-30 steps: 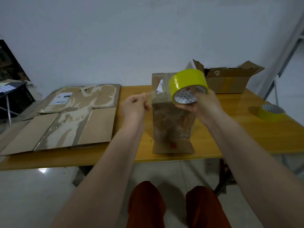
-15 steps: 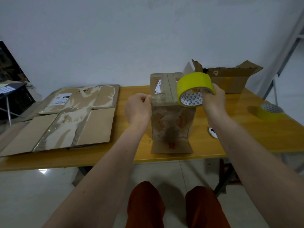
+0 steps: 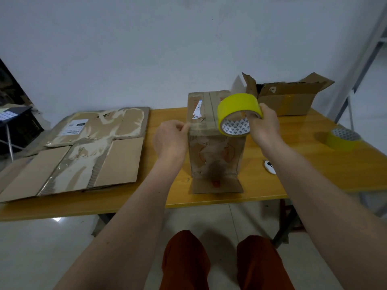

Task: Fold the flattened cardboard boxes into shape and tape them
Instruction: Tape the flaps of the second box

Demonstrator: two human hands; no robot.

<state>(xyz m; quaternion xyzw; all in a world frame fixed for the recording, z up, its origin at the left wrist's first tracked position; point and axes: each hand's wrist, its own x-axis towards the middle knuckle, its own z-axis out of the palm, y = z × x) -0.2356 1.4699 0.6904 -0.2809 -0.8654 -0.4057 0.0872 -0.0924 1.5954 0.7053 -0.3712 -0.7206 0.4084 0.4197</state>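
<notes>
Your right hand [image 3: 264, 124] grips the glossy yellow tape roll [image 3: 238, 114] over the scuffed upright cardboard box [image 3: 215, 147]. Your left hand [image 3: 170, 139] pinches the tape end at its top-left edge. The box stands on the smooth yellow wooden table [image 3: 293, 164] before a white wall [image 3: 146, 49].

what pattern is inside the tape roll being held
Small dark triangles on white, lining the yellow tape roll; seen in the head view.

Operator: both forearms bare from elbow to wrist, no sleeves visible. Left hand [image 3: 170, 141] and right hand [image 3: 265, 124] ungloved, without rings or watch. Legs clad in rust-orange trousers [image 3: 226, 262].
</notes>
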